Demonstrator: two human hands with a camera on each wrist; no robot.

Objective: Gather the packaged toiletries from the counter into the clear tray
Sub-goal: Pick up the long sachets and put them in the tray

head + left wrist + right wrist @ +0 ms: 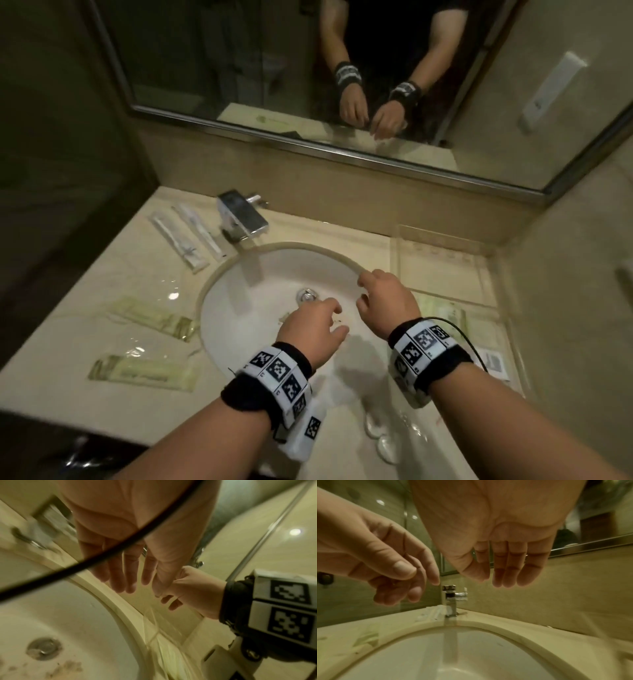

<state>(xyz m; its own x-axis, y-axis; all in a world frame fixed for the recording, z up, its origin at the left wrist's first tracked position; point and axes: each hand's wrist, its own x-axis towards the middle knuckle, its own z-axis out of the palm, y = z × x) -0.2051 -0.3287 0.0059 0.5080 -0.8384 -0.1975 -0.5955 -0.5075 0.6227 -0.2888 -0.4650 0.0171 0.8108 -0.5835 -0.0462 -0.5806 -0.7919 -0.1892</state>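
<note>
While both hands hang empty over the round white sink, the packets wait on the cream stone bench. Far left lie two green flat plastic packets and two long thin clear packets. They look light, soft and slippery, so pinch an edge. Left hand and right hand have loose fingers. At right sits the clear plastic tray.
</note>
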